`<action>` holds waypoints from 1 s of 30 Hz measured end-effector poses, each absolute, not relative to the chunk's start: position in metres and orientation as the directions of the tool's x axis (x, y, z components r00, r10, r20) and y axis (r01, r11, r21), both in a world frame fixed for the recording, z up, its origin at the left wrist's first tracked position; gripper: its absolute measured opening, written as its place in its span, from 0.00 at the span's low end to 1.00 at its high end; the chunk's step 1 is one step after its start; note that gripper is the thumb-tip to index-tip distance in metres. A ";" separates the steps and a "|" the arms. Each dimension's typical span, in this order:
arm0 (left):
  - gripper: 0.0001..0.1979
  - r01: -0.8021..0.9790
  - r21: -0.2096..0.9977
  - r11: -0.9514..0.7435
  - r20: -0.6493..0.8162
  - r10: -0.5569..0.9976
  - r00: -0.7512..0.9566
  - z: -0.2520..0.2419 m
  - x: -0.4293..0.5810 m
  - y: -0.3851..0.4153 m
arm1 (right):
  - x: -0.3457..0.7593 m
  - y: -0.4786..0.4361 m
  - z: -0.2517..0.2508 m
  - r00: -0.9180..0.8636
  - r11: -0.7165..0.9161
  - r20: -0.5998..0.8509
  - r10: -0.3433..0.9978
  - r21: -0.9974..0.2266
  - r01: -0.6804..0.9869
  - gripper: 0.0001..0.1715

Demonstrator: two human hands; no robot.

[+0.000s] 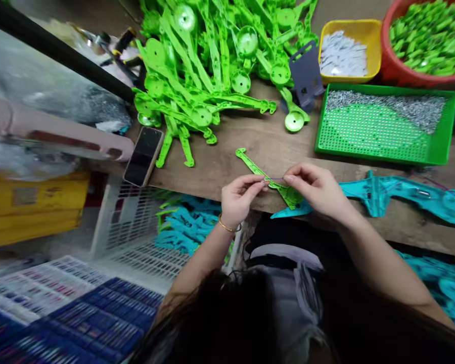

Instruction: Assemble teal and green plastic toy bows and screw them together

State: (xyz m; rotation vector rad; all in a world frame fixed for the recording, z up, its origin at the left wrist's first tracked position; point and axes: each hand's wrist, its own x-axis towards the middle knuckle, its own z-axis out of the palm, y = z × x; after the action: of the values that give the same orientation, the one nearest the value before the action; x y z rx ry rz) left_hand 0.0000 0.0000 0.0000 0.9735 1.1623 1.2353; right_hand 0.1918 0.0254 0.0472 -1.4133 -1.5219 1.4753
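Observation:
A thin dark thread [276, 179] is stretched between the fingertips of my two hands. My left hand [238, 199], with a gold bangle at its wrist, pinches one end between thumb and forefinger. On the other end, my right hand [320, 189] has its thumb and fingers pressed together. Just beneath lies a bright green plastic part [252, 165], a long arm with a wider round end; my right hand partly covers that end. A turquoise plastic piece [398, 187] lies along the table edge and passes under my right hand.
Several green plastic parts [212, 65] are heaped at the back. A phone [143, 156] lies left. Back right are a grey plate [306, 73], a yellow tub [375, 50], a red basin [387, 55] and a green tray [387, 161]. A white crate [125, 222] stands below.

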 end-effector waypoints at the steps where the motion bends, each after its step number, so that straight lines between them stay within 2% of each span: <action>1: 0.08 -0.199 0.971 0.136 -0.147 0.988 -0.042 -0.001 -0.001 0.000 | 0.189 0.026 0.045 -0.275 -0.172 -0.250 0.929 -0.945 0.277 0.14; 6: 0.14 -0.310 0.931 0.191 -0.232 0.967 -0.101 -0.005 -0.007 0.004 | 0.184 0.028 0.039 -0.314 -0.147 -0.278 0.908 -0.912 0.383 0.14; 10: 0.14 -0.295 0.945 0.142 -0.204 0.960 -0.190 -0.008 -0.016 0.010 | 0.189 0.027 0.045 -0.324 -0.081 -0.294 0.900 -0.839 0.538 0.14; 12: 0.13 -0.152 0.984 0.094 -0.131 0.959 -0.251 -0.011 -0.020 0.011 | 0.190 0.026 0.052 -0.340 0.005 -0.224 0.913 -0.830 0.558 0.11; 14: 0.11 0.083 0.996 0.029 -0.001 0.949 -0.314 -0.014 -0.024 0.013 | 0.185 0.022 0.058 -0.369 0.123 -0.122 0.922 -0.808 0.576 0.11; 16: 0.09 0.344 0.938 -0.045 0.162 0.934 -0.318 -0.016 -0.027 0.015 | 0.177 0.017 0.060 -0.423 0.236 -0.065 0.904 -0.749 0.619 0.12; 19: 0.07 0.608 0.777 -0.164 0.340 0.922 -0.186 -0.015 -0.029 0.020 | 0.162 0.007 0.057 -0.481 0.340 -0.091 0.872 -0.594 0.729 0.14; 21: 0.07 0.705 0.675 -0.219 0.389 0.917 -0.089 -0.015 -0.029 0.024 | 0.155 0.002 0.051 -0.486 0.390 -0.103 0.868 -0.466 0.794 0.16; 24: 0.09 0.810 0.528 -0.254 0.416 0.909 0.014 -0.020 -0.030 0.029 | 0.152 -0.003 0.039 -0.503 0.469 -0.024 0.864 -0.324 0.822 0.18; 27: 0.10 0.859 0.438 -0.265 0.407 0.911 0.074 -0.026 -0.032 0.033 | 0.153 -0.004 0.028 -0.497 0.501 0.093 0.863 -0.287 0.816 0.19; 30: 0.11 0.875 0.394 -0.281 0.389 0.914 0.118 -0.028 -0.034 0.036 | 0.153 -0.005 0.023 -0.481 0.499 0.136 0.866 -0.295 0.815 0.20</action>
State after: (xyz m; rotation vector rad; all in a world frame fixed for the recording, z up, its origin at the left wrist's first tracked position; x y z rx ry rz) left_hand -0.0341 0.0359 -0.0278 2.2976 1.8414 0.8835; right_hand 0.1531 -0.0048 0.0227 -1.4246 -2.4780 0.2764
